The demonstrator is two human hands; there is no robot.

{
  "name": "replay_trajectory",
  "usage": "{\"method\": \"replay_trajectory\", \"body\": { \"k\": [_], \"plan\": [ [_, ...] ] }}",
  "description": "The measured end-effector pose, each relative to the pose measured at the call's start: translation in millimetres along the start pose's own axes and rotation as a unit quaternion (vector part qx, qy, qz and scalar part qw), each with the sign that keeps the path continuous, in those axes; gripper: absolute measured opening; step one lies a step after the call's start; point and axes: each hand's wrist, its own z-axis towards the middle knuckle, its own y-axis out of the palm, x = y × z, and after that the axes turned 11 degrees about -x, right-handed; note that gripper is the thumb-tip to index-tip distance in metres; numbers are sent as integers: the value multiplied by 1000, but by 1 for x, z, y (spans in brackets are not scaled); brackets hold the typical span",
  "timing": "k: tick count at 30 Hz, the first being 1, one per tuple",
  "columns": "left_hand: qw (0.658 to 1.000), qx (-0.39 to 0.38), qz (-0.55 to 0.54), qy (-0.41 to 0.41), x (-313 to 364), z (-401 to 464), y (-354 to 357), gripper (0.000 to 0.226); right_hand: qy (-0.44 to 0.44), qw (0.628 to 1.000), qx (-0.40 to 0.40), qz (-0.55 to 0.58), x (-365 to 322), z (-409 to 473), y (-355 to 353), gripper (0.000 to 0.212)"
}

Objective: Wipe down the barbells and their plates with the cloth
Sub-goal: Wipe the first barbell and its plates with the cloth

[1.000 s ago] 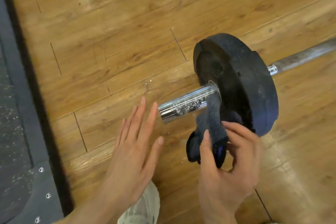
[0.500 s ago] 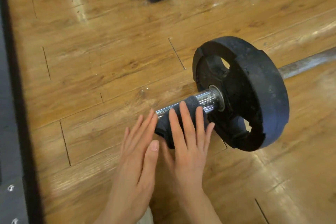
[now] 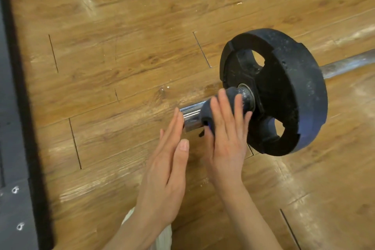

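Head view: dark cloth (image 3: pixel 221 105) draped over the chrome sleeve (image 3: pixel 191 116) on the wooden floor (image 3: pixel 121 67), just left of the black plate (image 3: pixel 284 91). Right hand (image 3: pixel 227 138) pressing it with straight fingers, holding nothing; left hand (image 3: pixel 168 166) flat, fingertips at the sleeve's end. Best wiped with firm strokes up to the collar, steadying against rolling.

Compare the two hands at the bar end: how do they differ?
The right hand presses the dark cloth onto the chrome sleeve beside the plate. The left hand holds nothing, its fingertips at the sleeve's bare end. Both have straight fingers.
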Motion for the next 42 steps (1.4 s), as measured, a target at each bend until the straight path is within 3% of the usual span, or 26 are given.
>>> {"method": "replay_trajectory", "body": {
  "k": [2, 6, 10, 14, 15, 17, 19, 23, 26, 28, 32, 36, 40, 42],
  "plan": [
    [1000, 1, 6, 3, 1, 1, 2, 50, 40, 998, -7, 55, -15, 1, 4, 47],
    [1000, 3, 14, 11, 1, 0, 5, 50, -72, 996, -52, 2, -1, 0, 1, 51],
    [1000, 6, -1, 11, -1, 0, 6, 54, 75, 994, 9, 74, -3, 8, -2, 48],
    [999, 21, -26, 11, -2, 1, 9, 52, -67, 995, -62, 37, -6, -2, 0, 51],
    [999, 21, -31, 11, -2, 0, 9, 53, -64, 996, -50, 28, 8, 2, -4, 49],
    [999, 20, -46, 7, -3, 1, 9, 57, 25, 998, 7, 59, 16, 9, -7, 47],
    [997, 28, -69, -2, -3, 2, 11, 57, 74, 992, 4, 103, -8, 8, 1, 47],
    [993, 32, -111, -12, -2, 0, 14, 60, -71, 993, -77, 52, -10, -7, 1, 51],
    [990, 12, -140, -20, 1, 0, 12, 62, 35, 996, -11, 77, 14, 10, -11, 46],
    [989, 12, -144, -20, 0, 0, 13, 63, 83, 991, -16, 108, -11, 11, -7, 46],
    [990, 24, -136, -21, -4, 0, 12, 62, -61, 991, -110, 39, -6, 5, -17, 46],
    [992, 9, -120, -24, -5, 1, 10, 69, 77, 994, -57, 53, -12, 31, -28, 43],
    [990, 31, -136, -33, -4, -1, 10, 72, -68, 984, -162, -19, -17, 37, -31, 50],
    [991, 27, -131, -22, -4, -2, 11, 72, -17, 992, -118, -33, 0, 51, -40, 44]
  ]
}}
